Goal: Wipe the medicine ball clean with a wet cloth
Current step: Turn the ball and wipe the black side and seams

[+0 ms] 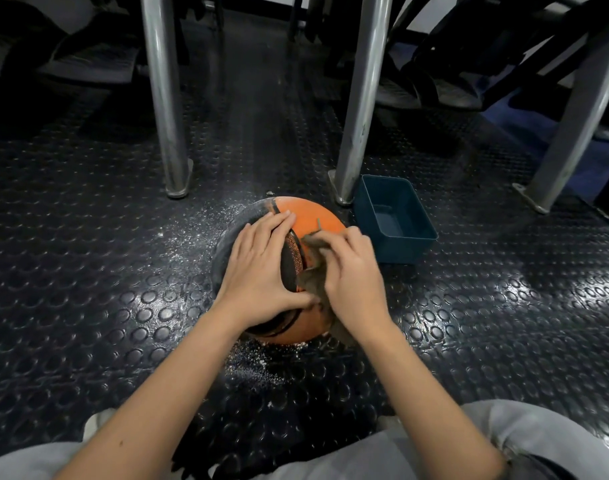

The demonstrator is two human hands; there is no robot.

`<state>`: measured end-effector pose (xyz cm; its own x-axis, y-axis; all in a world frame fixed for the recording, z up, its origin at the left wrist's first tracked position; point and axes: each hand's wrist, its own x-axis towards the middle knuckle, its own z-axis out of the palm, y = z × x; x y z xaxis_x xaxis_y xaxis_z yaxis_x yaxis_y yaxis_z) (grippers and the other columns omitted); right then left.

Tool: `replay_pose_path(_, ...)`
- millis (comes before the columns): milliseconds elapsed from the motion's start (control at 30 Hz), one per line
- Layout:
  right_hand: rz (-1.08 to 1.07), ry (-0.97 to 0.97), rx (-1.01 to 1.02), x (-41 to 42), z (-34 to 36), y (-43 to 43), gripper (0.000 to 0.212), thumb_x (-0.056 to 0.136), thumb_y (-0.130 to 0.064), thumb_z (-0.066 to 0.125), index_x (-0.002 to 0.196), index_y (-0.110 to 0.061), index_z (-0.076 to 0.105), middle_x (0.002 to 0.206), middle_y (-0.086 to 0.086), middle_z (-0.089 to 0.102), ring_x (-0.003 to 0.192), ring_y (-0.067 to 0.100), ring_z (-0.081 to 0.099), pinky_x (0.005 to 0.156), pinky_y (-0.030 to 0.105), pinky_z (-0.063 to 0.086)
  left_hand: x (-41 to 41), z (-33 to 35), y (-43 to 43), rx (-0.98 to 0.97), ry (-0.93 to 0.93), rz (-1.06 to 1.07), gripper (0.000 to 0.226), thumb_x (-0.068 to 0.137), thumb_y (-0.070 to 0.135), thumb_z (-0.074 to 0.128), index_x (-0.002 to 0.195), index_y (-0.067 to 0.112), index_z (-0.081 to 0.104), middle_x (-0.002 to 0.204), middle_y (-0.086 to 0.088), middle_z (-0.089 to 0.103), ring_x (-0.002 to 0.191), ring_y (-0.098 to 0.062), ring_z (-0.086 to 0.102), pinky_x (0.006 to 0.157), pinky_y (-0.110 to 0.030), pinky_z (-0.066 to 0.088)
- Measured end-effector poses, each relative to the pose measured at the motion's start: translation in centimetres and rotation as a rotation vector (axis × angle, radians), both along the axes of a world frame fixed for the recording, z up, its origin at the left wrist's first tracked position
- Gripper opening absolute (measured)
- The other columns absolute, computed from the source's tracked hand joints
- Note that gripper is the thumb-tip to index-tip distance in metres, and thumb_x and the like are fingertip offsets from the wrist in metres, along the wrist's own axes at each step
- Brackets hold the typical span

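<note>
Gym, studded rubber floor (88,237), steel equipment posts (164,98)

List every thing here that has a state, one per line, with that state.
medicine ball: on the floor, left side grey with dust.
cloth: bunched, pressed on the ball's top.
left hand: flat on the ball.
right hand: grips the cloth.
blue tub: upright, open-topped, beside the ball.
floor: white grit scattered round the ball.

The ball (310,216) looks like matt orange rubber, pebbled near the limp grey cloth (313,275). Beside it, a smooth plastic tub (393,251); behind, shiny metal posts (164,98) on glossy studded rubber floor (88,271).
</note>
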<state>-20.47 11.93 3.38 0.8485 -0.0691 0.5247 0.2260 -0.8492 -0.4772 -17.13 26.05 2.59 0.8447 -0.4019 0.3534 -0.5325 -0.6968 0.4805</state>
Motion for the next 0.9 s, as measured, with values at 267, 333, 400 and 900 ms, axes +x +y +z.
replay_pose_path(267, -0.145, 0.143, 0.255, 1.4, 0.2, -2.7, 0.031, 0.093, 0.001, 0.045, 0.111, -0.012, 0.067, 0.099, 0.002, 0.053, 0.101, 0.022, 0.054, 0.086, 0.016, 0.036, -0.4, -0.2, 0.2, -0.032, 0.013, 0.005, 0.123, 0.045, 0.078, 0.049, 0.148, 0.018, 0.02, 0.15, 0.003, 0.023, 0.136, -0.007, 0.009, 0.107, -0.015, -0.016)
replay_pose_path(333, -0.056, 0.057, 0.131, 0.4, 0.5, -0.3, 0.029, 0.091, -0.003, 0.046, 0.107, -0.011, 0.068, 0.098, 0.007, 0.056, 0.096, 0.025, 0.054, 0.085, 0.026, 0.04, -0.4, -0.5, 0.3, -0.06, 0.008, 0.03, 0.119, 0.046, 0.074, 0.051, 0.147, 0.016, 0.025, 0.149, 0.0, 0.027, 0.134, -0.007, 0.012, 0.109, -0.018, -0.01)
replay_pose_path(400, 0.036, 0.005, -0.038, -0.6, 0.5, 1.5, 0.029, 0.089, -0.011, 0.044, 0.103, -0.01, 0.068, 0.094, 0.009, 0.058, 0.088, 0.027, 0.053, 0.077, 0.031, 0.042, -0.2, -0.6, 0.3, -0.061, 0.013, 0.023, 0.116, 0.048, 0.069, 0.049, 0.147, 0.016, 0.024, 0.15, 0.0, 0.027, 0.134, -0.008, 0.011, 0.11, -0.021, -0.006)
replay_pose_path(900, -0.128, 0.161, 0.406, -0.8, -0.2, -2.6, 0.024, 0.094, -0.004, 0.051, 0.111, -0.013, 0.065, 0.1, -0.001, 0.055, 0.09, 0.004, 0.05, 0.078, 0.0, 0.034, -0.4, -0.9, 1.4, -0.35, 0.041, -0.027, 0.072, 0.069, 0.066, 0.052, 0.132, 0.033, 0.042, 0.128, 0.031, 0.03, 0.122, 0.017, 0.017, 0.11, -0.03, 0.016)
